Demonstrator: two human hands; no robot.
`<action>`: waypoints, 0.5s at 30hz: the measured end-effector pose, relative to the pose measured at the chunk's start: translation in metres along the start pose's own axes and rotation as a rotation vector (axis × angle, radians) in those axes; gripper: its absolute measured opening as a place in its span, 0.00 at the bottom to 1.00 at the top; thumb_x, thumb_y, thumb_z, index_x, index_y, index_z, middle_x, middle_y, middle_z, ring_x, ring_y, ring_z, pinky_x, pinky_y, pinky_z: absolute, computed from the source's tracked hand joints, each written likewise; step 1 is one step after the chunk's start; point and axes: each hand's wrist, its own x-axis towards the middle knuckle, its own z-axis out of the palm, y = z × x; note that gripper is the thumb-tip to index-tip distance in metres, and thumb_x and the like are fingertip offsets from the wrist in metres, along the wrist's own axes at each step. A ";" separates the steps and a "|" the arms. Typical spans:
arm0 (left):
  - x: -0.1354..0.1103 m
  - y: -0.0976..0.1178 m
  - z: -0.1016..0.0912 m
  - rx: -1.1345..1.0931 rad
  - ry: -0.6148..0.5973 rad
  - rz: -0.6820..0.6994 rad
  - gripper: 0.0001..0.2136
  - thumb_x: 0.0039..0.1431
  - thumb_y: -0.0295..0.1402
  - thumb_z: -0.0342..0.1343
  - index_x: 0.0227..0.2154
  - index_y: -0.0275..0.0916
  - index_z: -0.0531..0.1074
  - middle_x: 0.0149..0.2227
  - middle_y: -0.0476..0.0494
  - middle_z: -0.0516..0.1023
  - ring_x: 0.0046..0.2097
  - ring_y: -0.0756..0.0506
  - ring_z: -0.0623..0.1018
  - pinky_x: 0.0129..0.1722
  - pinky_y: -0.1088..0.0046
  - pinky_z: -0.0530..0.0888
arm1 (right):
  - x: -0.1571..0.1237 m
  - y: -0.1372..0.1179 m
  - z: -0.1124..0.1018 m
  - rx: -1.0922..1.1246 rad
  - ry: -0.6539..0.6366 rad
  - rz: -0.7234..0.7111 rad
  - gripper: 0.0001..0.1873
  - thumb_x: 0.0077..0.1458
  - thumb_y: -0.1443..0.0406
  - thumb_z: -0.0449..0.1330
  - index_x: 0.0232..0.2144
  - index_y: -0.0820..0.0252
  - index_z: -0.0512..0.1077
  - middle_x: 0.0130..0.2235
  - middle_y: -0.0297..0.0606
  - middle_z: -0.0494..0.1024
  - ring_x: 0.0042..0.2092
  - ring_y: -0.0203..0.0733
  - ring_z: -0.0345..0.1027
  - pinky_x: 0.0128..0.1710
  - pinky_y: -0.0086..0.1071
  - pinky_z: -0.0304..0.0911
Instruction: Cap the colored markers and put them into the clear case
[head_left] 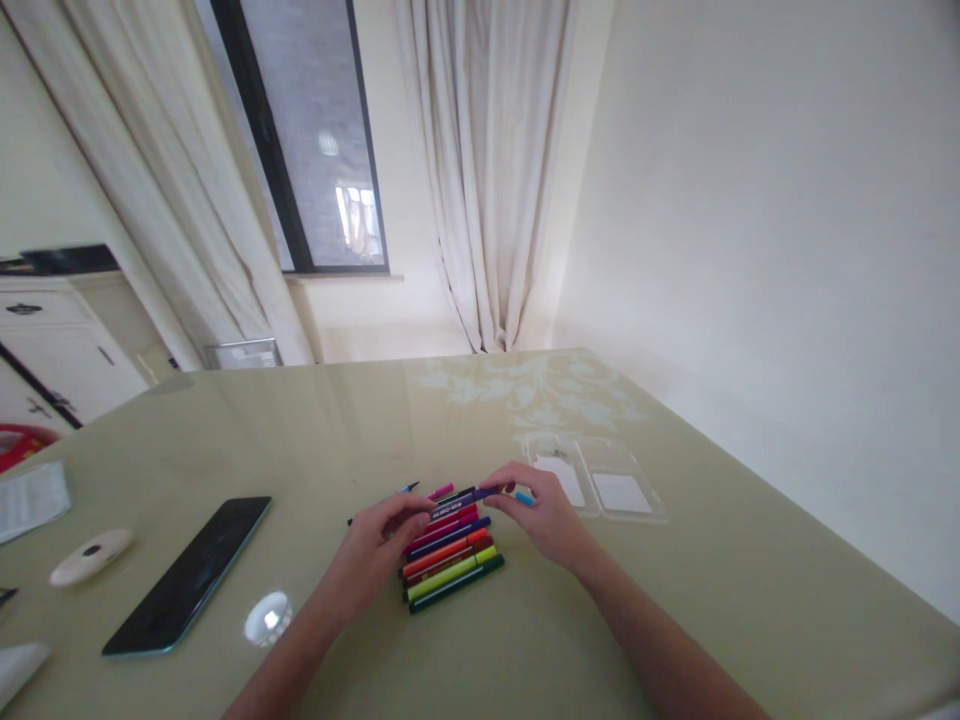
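Note:
A row of several coloured marker pens [450,562] lies side by side on the glossy table [465,420], with green, yellow, orange, red and purple ones nearest me. My left hand [379,555] and my right hand [541,515] pinch the two ends of a purple marker [466,496], held just above the far side of the row. A pink marker [441,491], a blue-tipped one [409,488] and a light blue one [525,498] lie just beyond my fingers.
An open clear plastic case [600,485] lies right of the pens. A dark phone [191,572], a small round clear lid [268,616] and a white oval object [91,556] lie to the left. Paper sits at the left edge. Curtains and a window stand behind.

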 end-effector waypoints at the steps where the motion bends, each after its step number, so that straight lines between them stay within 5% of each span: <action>1: 0.000 0.001 0.002 -0.031 -0.008 -0.007 0.14 0.60 0.43 0.58 0.41 0.41 0.81 0.42 0.44 0.85 0.39 0.42 0.82 0.41 0.68 0.79 | 0.000 0.000 0.000 0.016 0.004 0.006 0.04 0.59 0.64 0.68 0.37 0.53 0.82 0.36 0.35 0.83 0.38 0.42 0.75 0.42 0.34 0.68; 7: -0.004 0.006 0.007 -0.026 0.010 -0.003 0.14 0.60 0.43 0.59 0.42 0.44 0.84 0.52 0.45 0.83 0.43 0.41 0.83 0.46 0.66 0.79 | -0.001 -0.001 0.000 0.108 0.001 0.010 0.05 0.56 0.62 0.70 0.36 0.52 0.84 0.35 0.36 0.84 0.38 0.42 0.77 0.40 0.34 0.69; 15: -0.006 0.004 0.008 0.114 0.076 0.030 0.13 0.61 0.43 0.58 0.41 0.46 0.85 0.38 0.47 0.87 0.38 0.41 0.84 0.44 0.66 0.79 | -0.002 -0.005 0.000 0.095 -0.035 0.010 0.06 0.57 0.60 0.70 0.36 0.52 0.84 0.33 0.36 0.84 0.35 0.41 0.77 0.38 0.33 0.68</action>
